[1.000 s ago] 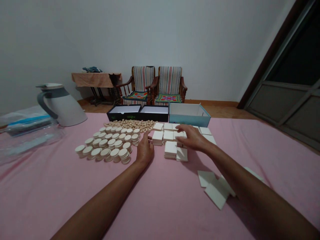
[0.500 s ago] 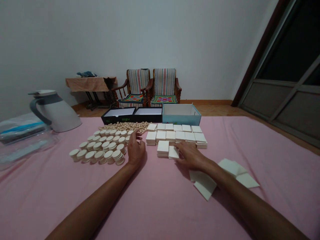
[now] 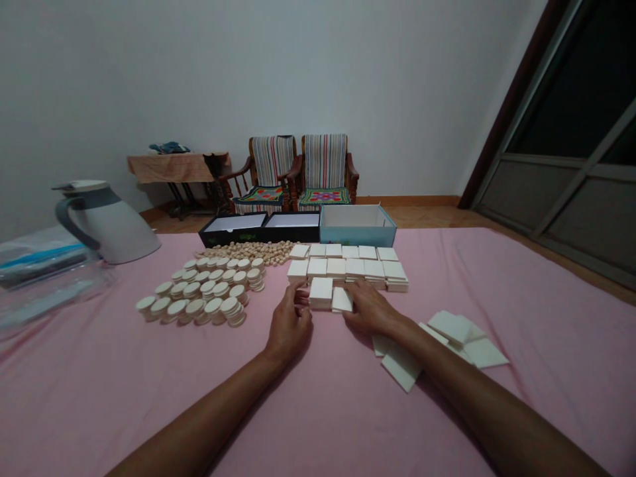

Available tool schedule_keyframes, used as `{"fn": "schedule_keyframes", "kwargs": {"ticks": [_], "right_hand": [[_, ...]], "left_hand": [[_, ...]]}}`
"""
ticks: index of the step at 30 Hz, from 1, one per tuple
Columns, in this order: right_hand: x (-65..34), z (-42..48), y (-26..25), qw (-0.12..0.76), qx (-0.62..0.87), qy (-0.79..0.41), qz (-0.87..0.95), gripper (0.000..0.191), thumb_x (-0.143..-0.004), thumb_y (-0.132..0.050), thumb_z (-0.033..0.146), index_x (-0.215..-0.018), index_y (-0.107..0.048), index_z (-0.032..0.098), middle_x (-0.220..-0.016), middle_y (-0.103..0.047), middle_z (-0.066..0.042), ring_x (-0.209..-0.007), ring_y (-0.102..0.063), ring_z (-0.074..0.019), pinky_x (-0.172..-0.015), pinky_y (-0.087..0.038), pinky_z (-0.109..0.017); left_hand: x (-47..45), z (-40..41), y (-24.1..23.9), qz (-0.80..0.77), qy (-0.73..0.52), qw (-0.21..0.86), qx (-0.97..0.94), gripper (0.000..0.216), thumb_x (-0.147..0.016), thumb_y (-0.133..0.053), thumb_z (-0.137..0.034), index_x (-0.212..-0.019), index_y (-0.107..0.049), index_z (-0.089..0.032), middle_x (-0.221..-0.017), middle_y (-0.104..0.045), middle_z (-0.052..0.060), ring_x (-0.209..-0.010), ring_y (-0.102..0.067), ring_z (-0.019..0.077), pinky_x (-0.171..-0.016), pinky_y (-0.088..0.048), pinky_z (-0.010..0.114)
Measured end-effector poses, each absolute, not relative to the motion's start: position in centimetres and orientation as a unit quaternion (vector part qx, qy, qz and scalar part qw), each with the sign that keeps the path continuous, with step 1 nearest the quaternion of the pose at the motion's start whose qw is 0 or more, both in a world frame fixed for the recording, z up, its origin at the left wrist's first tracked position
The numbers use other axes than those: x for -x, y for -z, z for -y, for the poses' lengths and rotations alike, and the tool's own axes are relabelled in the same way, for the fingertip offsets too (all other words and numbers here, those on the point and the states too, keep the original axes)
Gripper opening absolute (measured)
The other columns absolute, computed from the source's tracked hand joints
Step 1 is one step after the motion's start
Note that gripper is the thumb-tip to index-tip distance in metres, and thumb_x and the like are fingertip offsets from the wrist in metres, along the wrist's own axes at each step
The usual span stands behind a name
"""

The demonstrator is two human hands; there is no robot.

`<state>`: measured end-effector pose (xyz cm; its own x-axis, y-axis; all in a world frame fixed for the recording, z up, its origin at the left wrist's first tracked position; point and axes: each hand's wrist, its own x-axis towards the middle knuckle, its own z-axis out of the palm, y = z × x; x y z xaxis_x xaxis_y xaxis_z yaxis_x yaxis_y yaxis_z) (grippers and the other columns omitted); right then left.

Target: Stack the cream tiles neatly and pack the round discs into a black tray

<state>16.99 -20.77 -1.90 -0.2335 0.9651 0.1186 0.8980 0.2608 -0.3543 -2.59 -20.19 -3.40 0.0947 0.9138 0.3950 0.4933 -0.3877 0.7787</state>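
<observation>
My left hand [image 3: 289, 324] is open, its curved fingers at the left side of a taller stack of pale square tiles [image 3: 320, 293]; whether they touch it I cannot tell. Just right of that stack lies a low stack of square tiles [image 3: 342, 299]. My right hand [image 3: 370, 309] grips its right side, thumb at the near edge and fingers at the far one. Behind both hands stand rows of square tile stacks [image 3: 335, 267]. Loose square tiles [image 3: 403, 366] lie partly under my right forearm.
To the left are stacks of round wooden discs [image 3: 199, 291], with small wooden beads [image 3: 248, 252] behind. Black box trays [image 3: 258, 235] and a light blue box [image 3: 358, 236] line the far edge. A grey jug [image 3: 119, 225] and clear plastic packaging [image 3: 50, 291] stand far left on pink cloth [image 3: 318, 411].
My left hand has moved right and nearer, from the disc stacks to the taller square stack. My right hand stays at the low stack. The view has shifted slightly.
</observation>
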Motion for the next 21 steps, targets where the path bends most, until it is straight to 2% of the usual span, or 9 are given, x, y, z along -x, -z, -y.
{"fn": "schedule_keyframes", "kwargs": {"ticks": [8,11,13,17,21], "right_hand": [[-17.7,20.9,0.9,0.193,0.558,-0.105,0.8,0.051,-0.071,-0.058,0.014,-0.121,-0.05,0.02,-0.118,-0.054,-0.01,-0.111,-0.046,-0.0222,-0.093,-0.036,-0.034],[-19.0,21.7,-0.9,0.17,0.57,-0.112,0.796,0.043,-0.074,-0.058,0.018,-0.117,-0.053,0.019,-0.11,-0.057,-0.01,-0.101,-0.052,-0.0219,-0.086,-0.04,-0.033],[-20.2,22.5,-1.9,0.13,0.579,-0.13,0.794,0.037,-0.075,-0.059,0.022,-0.112,-0.056,0.019,-0.105,-0.059,-0.009,-0.094,-0.055,-0.0211,-0.08,-0.042,-0.031],[-21.7,24.7,-2.7,-0.008,0.553,-0.169,0.816,0.036,-0.068,-0.067,0.029,-0.102,-0.06,0.022,-0.103,-0.06,-0.007,-0.09,-0.056,-0.0223,-0.076,-0.044,-0.032],[-21.2,26.6,-2.9,-0.047,0.547,-0.169,0.818,0.044,-0.068,-0.066,0.033,-0.108,-0.057,0.017,-0.109,-0.055,-0.011,-0.093,-0.055,-0.0253,-0.077,-0.044,-0.037]], "left_hand": [[2.9,20.2,3.4,-0.492,-0.423,0.257,-0.716,0.051,-0.07,-0.049,-0.003,-0.118,-0.048,-0.019,-0.092,-0.063,0.005,-0.079,-0.062,0.0146,-0.071,-0.051,0.026],[3.0,20.1,3.4,-0.487,-0.425,0.259,-0.718,0.049,-0.07,-0.049,-0.004,-0.117,-0.05,-0.019,-0.092,-0.063,0.004,-0.078,-0.061,0.014,-0.071,-0.051,0.026],[3.1,20.1,3.4,-0.489,-0.423,0.261,-0.717,0.049,-0.07,-0.049,-0.004,-0.117,-0.049,-0.018,-0.091,-0.063,0.004,-0.077,-0.061,0.0138,-0.071,-0.051,0.025],[3.1,20.0,3.4,-0.487,-0.418,0.268,-0.719,0.048,-0.071,-0.049,-0.004,-0.117,-0.049,-0.017,-0.09,-0.062,0.005,-0.076,-0.061,0.0136,-0.069,-0.051,0.026],[3.2,19.8,3.4,-0.475,-0.415,0.266,-0.729,0.046,-0.073,-0.049,-0.005,-0.117,-0.049,-0.017,-0.091,-0.061,0.004,-0.076,-0.06,0.0136,-0.071,-0.051,0.027]]}}
